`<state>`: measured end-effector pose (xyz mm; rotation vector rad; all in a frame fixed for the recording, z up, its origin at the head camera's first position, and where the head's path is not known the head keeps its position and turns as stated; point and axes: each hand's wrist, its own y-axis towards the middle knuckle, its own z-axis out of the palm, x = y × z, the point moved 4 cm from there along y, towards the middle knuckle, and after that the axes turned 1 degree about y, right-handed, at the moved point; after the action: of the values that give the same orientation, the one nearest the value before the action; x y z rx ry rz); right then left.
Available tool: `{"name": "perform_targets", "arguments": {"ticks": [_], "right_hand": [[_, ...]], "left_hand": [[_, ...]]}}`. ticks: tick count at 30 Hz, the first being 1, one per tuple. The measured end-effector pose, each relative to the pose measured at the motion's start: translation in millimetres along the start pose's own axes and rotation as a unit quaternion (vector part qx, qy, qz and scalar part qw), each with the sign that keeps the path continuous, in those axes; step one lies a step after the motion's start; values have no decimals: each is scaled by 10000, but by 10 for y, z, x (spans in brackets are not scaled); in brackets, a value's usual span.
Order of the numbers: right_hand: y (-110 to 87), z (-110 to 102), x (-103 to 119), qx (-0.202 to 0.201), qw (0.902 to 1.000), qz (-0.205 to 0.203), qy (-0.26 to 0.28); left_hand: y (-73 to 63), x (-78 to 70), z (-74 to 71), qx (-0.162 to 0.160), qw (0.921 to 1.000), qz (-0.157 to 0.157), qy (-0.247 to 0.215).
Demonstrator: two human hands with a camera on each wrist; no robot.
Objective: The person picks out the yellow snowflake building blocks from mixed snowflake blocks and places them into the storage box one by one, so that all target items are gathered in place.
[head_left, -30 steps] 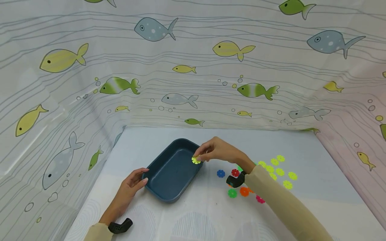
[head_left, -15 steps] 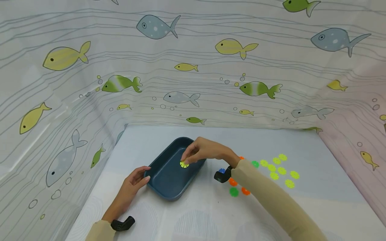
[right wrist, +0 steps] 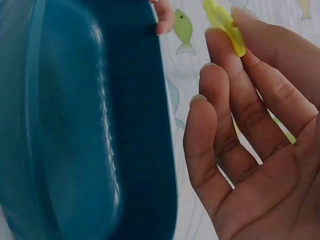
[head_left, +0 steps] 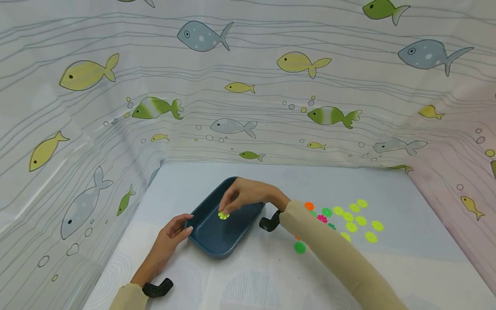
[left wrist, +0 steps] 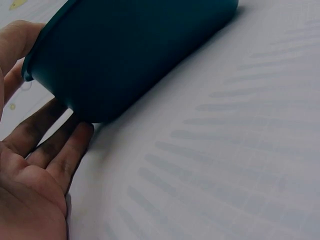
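Note:
My right hand (head_left: pixel 242 193) pinches a yellow-green notched plastic disc (head_left: pixel 223 215) between thumb and fingertips. In the head view it is over the dark blue rectangular tub (head_left: pixel 211 247); the right wrist view shows the disc (right wrist: pixel 226 27) edge-on, with the other fingers loosely bent. The part of the tub's inside that shows is bare; the right hand and forearm cover some of it. My left hand (head_left: pixel 170 237) holds the tub's near-left end. In the left wrist view its thumb is at the rim and other fingers (left wrist: pixel 75 150) touch the tub's wall low down.
Several yellow-green discs (head_left: pixel 361 221) lie spread on the white table cover (head_left: pixel 255 275) to the right. Orange (head_left: pixel 309 206), green (head_left: pixel 300 247) and pink discs (head_left: pixel 322 219) lie nearer the right sleeve (head_left: pixel 333 254), which hides some. A fish-printed curtain (head_left: pixel 267 125) surrounds the table.
My right hand has moved left with the yellow-green disc, from the tub's right rim to over its middle. The left hand stays at the tub's end.

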<state>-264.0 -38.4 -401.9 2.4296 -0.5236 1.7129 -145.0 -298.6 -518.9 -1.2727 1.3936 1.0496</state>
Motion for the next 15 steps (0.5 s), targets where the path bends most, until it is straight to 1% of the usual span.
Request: {"name": "perform_targets", "arguments": {"ticks": [3,9,15], "right_hand": [[76,20,-19,108,9999,64,-84],[201,46,-73,272,9991,170,-265],[331,70,-129,360,9986,353,-140]], "left_hand": [[3,12,-7,-39,10000,-33,26],[11,27,-1,-16,10000,-55,-48],[7,19,-5,-43,10000,-37,-29]]}}
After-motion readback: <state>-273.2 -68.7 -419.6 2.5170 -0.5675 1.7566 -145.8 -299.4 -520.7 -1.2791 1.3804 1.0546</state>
